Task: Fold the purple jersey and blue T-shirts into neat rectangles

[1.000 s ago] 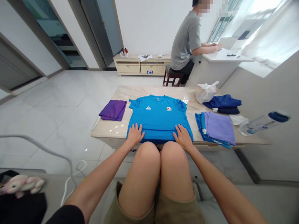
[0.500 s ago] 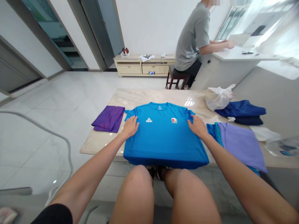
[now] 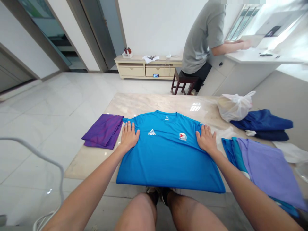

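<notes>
A blue T-shirt (image 3: 166,157) lies front side up on the table, its collar pointing away from me and its lower edge hanging over the near side. It carries a white PEAK logo and a red-and-white badge on the chest. My left hand (image 3: 130,136) rests flat on the left sleeve, fingers stretched out. On the right sleeve lies my right hand (image 3: 207,138), open and palm down. Just left of the shirt is a folded purple garment (image 3: 103,131). To the right sits a stack of clothes with a lavender garment (image 3: 267,170) on top.
The stone-topped table (image 3: 84,163) spans in front of my knees. At its far right are a white plastic bag (image 3: 233,107) and dark blue clothes (image 3: 264,120). Beyond, a person in a grey shirt (image 3: 202,38) sits on a stool (image 3: 184,80). A low cabinet (image 3: 132,69) stands against the wall.
My right hand's fingers have straightened and now lie flat on the sleeve. Both hands are pressed on the shirt's sleeves. The view has shifted closer to the table.
</notes>
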A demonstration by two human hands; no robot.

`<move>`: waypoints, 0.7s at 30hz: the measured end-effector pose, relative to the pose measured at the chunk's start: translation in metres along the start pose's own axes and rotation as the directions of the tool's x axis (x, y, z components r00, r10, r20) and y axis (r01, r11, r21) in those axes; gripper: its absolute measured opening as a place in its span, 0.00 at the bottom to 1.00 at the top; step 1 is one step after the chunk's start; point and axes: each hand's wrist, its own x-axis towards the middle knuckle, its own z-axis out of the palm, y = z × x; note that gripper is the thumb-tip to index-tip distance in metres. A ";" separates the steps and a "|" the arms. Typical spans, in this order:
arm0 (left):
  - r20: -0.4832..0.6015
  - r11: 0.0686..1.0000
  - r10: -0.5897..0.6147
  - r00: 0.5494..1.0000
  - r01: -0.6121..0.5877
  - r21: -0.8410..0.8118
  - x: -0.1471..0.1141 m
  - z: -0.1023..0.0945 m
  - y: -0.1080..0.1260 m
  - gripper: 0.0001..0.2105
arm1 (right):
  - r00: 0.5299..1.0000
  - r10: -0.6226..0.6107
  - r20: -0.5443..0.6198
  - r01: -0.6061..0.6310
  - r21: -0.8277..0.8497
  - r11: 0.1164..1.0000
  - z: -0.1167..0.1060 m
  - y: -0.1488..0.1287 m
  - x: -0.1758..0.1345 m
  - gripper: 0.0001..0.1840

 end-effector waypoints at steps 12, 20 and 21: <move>0.074 0.997 0.068 0.995 -0.071 0.036 -0.132 -0.029 -0.009 0.36 | 0.997 0.000 0.078 0.009 -0.111 0.994 -0.034 0.037 -0.128 0.36; 0.058 0.999 0.031 0.998 -0.033 0.031 -0.124 -0.025 -0.003 0.36 | 0.999 -0.030 0.044 0.034 -0.088 0.996 -0.053 0.049 -0.099 0.27; 0.061 0.999 0.029 0.998 -0.031 0.027 -0.119 -0.024 -0.003 0.36 | 0.999 -0.007 0.040 0.010 -0.080 0.997 -0.052 0.049 -0.093 0.28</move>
